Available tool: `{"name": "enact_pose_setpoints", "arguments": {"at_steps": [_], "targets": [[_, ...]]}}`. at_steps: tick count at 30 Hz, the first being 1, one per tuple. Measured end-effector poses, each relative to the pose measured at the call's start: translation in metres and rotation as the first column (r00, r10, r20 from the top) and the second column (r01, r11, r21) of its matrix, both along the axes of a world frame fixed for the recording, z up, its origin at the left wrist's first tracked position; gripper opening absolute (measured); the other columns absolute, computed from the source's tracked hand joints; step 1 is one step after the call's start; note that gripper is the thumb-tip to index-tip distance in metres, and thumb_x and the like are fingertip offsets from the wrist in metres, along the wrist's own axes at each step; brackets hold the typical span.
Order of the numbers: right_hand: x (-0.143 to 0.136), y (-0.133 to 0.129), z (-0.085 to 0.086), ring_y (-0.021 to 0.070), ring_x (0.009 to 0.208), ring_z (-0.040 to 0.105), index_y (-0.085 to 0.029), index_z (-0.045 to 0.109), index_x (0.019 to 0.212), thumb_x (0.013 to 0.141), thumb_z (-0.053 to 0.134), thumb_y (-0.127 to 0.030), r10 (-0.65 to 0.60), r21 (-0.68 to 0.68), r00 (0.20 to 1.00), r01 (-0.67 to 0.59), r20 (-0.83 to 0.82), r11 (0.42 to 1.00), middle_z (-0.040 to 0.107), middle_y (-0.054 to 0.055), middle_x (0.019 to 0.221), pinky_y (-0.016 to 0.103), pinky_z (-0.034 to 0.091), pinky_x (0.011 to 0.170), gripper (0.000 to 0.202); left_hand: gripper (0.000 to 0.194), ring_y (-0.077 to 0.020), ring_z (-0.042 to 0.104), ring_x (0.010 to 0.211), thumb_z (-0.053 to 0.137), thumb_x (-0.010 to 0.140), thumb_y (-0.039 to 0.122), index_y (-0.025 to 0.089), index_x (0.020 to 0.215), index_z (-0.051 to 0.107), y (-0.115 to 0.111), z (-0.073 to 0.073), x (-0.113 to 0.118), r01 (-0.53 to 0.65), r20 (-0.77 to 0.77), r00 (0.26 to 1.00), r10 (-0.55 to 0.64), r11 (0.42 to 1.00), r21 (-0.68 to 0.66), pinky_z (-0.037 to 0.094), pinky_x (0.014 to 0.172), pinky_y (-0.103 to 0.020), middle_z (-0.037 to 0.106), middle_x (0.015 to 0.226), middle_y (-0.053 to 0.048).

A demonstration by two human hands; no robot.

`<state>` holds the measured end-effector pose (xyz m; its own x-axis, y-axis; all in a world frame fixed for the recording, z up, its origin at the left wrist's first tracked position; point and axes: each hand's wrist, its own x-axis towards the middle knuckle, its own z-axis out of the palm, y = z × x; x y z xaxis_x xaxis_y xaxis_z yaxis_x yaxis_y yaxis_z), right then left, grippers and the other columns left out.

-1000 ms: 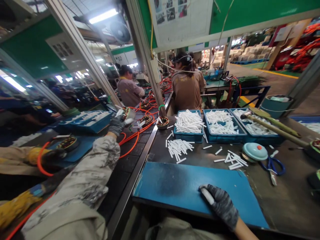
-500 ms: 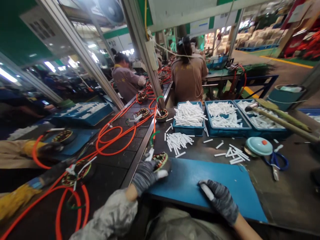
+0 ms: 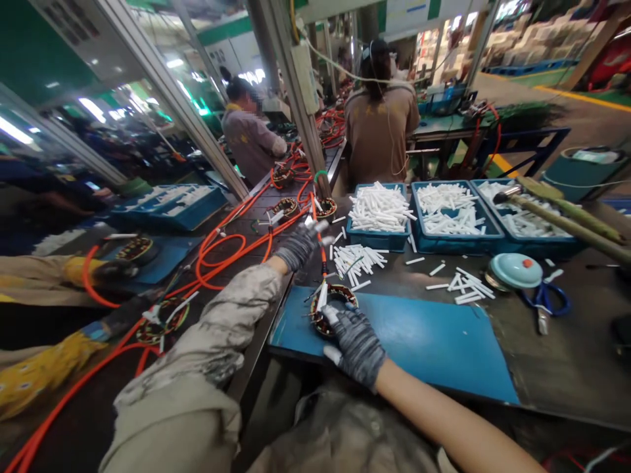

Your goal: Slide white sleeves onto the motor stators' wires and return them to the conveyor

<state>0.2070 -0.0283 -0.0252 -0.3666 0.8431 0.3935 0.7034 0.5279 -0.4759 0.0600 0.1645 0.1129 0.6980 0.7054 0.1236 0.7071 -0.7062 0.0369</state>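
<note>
In the head view, a ring-shaped motor stator with copper windings and white sleeves lies at the left end of a blue mat. My right hand, in a grey striped glove, grips its near right side, thumb and fingers closed about the rim. An orange cable runs up from the stator's leads. Further forward, my left hand, gloved alike, has its white fingertips closed around this cable near the metal post; they are slightly blurred. A loose pile of white tubes lies beyond the stator.
Blue bins of white tubes line the back. A teal round container and blue-handled scissors lie right. A metal post rises ahead. Left, orange cables and stators cover a conveyor; a co-worker's gloved hands work across it.
The stator has moved from the mat's left edge farther onto it. My left hand has left it and reached forward to the cable; my right hand has come left and taken hold of the stator.
</note>
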Motion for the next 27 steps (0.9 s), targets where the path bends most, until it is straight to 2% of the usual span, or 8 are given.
{"name": "enact_pose_setpoints", "arguments": {"at_steps": [5,8,11,14,16,20,23,27], "targets": [[0.008,0.000,-0.005,0.0338,0.130,0.056,-0.016,0.037,0.156,0.087,0.067,-0.037,-0.004,-0.096,0.997,0.012,0.081,0.995,0.062,0.018,0.140,0.053,0.041,0.114,0.078,0.011,-0.0232,0.063,0.107,0.062,0.087,0.019,0.017,0.092,0.072,-0.014,-0.032,-0.004,0.104,-0.258,0.958,-0.129,0.989,-0.106,0.037,0.114,-0.044,0.073,0.100,-0.007],[0.034,-0.003,0.001,0.0320,0.124,0.060,-0.016,0.051,0.147,0.086,0.067,-0.041,0.066,-0.028,0.992,-0.063,0.110,0.998,0.066,0.017,0.134,0.052,0.040,0.114,0.068,0.016,-0.0215,0.066,0.083,0.056,0.087,0.013,0.015,0.088,0.072,-0.050,-0.024,-0.029,0.037,-0.303,0.951,-0.063,0.995,-0.090,0.050,0.090,-0.037,0.072,0.084,-0.008],[0.060,-0.007,0.006,0.0275,0.110,0.065,-0.020,0.072,0.116,0.086,0.063,-0.038,0.121,0.053,0.987,-0.127,0.107,0.990,0.075,0.012,0.111,0.051,0.035,0.117,0.036,0.009,-0.0233,0.065,0.073,0.065,0.081,0.018,0.016,0.085,0.073,-0.093,-0.008,-0.049,-0.001,-0.335,0.942,-0.032,0.995,-0.098,0.049,0.072,-0.033,0.071,0.077,-0.008],[0.084,-0.006,0.010,0.0282,0.115,0.063,-0.023,0.075,0.094,0.077,0.064,-0.035,0.125,0.067,0.990,-0.129,0.060,0.989,0.075,0.009,0.104,0.053,0.027,0.122,0.024,0.022,-0.0220,0.066,0.074,0.071,0.081,0.041,0.021,0.091,0.075,-0.118,0.003,-0.046,0.112,-0.223,0.960,-0.169,0.962,-0.247,0.048,0.071,-0.030,0.073,0.080,-0.005],[0.099,-0.003,0.015,0.0329,0.130,0.054,-0.023,0.076,0.094,0.070,0.066,-0.033,0.122,0.057,0.991,-0.125,0.048,0.991,0.073,0.010,0.113,0.056,0.025,0.122,0.028,0.034,-0.0195,0.067,0.076,0.065,0.086,0.053,0.022,0.098,0.076,-0.114,0.002,-0.031,0.205,-0.059,0.967,-0.247,0.896,-0.394,0.048,0.072,-0.027,0.075,0.084,-0.004],[0.129,-0.002,0.026,0.0388,0.148,0.033,-0.021,0.071,0.124,0.072,0.067,-0.029,0.083,0.037,0.994,-0.085,0.068,0.996,0.054,0.012,0.148,0.060,0.030,0.118,0.053,0.037,-0.0172,0.070,0.083,0.053,0.096,0.049,0.019,0.101,0.076,-0.076,-0.022,0.005,0.195,0.093,0.981,-0.172,0.830,-0.523,0.048,0.077,-0.025,0.077,0.091,-0.004],[0.147,-0.012,0.030,0.0319,0.140,0.046,-0.023,0.055,0.143,0.086,0.064,-0.031,0.044,0.031,0.998,-0.043,-0.037,0.999,0.058,0.012,0.145,0.054,0.039,0.115,0.058,0.034,-0.0186,0.071,0.089,0.061,0.093,0.049,0.019,0.101,0.076,-0.062,-0.030,0.015,0.232,0.165,0.972,-0.169,0.817,-0.528,0.050,0.083,-0.027,0.077,0.094,-0.005],[0.151,-0.028,0.024,0.0249,0.118,0.064,-0.028,0.055,0.141,0.096,0.060,-0.034,-0.021,0.013,0.985,0.023,-0.169,1.000,0.069,0.008,0.131,0.046,0.050,0.104,0.046,0.038,-0.0188,0.070,0.093,0.064,0.090,0.051,0.019,0.108,0.073,-0.075,-0.005,0.023,0.285,0.407,0.908,-0.097,0.855,-0.432,0.053,0.087,-0.030,0.075,0.101,-0.007]]}}
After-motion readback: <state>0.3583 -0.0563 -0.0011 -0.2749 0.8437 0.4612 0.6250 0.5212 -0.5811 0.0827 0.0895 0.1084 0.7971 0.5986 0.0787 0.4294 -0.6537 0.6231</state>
